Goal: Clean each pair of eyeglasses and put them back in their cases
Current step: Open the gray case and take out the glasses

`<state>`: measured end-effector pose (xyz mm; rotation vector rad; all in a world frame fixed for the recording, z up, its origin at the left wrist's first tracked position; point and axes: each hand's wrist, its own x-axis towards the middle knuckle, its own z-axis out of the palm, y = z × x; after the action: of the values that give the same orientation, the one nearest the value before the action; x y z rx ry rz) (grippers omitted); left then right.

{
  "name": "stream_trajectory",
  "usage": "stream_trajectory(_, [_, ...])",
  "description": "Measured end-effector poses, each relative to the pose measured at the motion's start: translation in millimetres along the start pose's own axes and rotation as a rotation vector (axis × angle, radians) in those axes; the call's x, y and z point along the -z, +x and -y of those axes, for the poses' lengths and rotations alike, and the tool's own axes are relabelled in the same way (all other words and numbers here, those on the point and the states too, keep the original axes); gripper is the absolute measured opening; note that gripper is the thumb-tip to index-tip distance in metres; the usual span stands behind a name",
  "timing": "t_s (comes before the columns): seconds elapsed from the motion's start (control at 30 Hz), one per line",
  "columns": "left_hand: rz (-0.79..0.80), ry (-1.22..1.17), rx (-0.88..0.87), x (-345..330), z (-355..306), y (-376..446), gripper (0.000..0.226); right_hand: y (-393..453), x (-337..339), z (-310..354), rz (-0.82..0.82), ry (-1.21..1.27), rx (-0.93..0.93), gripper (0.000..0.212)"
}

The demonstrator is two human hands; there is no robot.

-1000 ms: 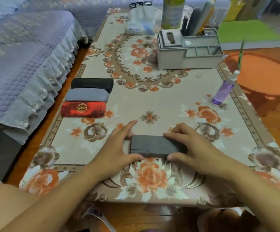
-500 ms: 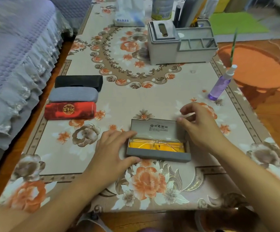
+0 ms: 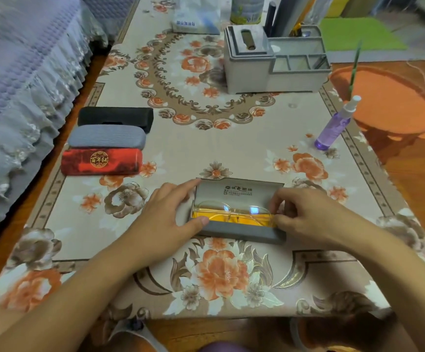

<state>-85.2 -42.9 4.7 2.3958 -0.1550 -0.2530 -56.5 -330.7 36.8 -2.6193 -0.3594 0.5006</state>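
A grey eyeglass case (image 3: 241, 232) lies open near the table's front edge, its lid (image 3: 239, 193) tipped back. Clear-framed eyeglasses (image 3: 231, 209) rest inside on a yellow cloth (image 3: 231, 217). My left hand (image 3: 165, 219) holds the case's left end, thumb on the front rim and forefinger along the lid's edge. My right hand (image 3: 305, 217) pinches the right end of the eyeglasses inside the case. At the left edge lie three closed cases: black (image 3: 116, 118), grey (image 3: 107, 137) and red (image 3: 102, 161).
A purple spray bottle (image 3: 334, 125) stands at the right edge of the flowered tablecloth (image 3: 206, 148). A grey desk organiser (image 3: 274, 62) stands at the back, with a tissue pack (image 3: 196, 19) and a can (image 3: 247, 8) behind it. A sofa (image 3: 21, 72) flanks the left side.
The case went from closed to open with its lid tipped back. My right hand came off the lid and now pinches the eyeglasses inside. My left hand stayed at the case's left end.
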Motion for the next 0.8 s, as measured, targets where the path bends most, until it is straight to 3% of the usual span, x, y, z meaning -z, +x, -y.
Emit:
stream_trajectory(0.17, [0.024,-0.072,-0.013,8,-1,-7,0.063,-3,3,2,0.016,0.108,-0.011,0.015])
stream_trajectory(0.3, [-0.053,-0.229,0.026,15,-3,-9,0.041,-7,11,2,-0.052,0.140,0.069,0.019])
stream_trajectory(0.4, [-0.059,-0.197,-0.014,14,-8,-11,0.033,-9,8,7,-0.038,0.151,0.117,0.020])
stream_trajectory(0.63, [-0.135,-0.190,-0.040,10,-9,-14,0.035,-12,10,13,0.001,0.579,-0.024,0.018])
stream_trajectory(0.8, [-0.145,-0.077,-0.168,8,-12,-18,0.027,-9,3,22,-0.111,0.210,-0.007,0.011])
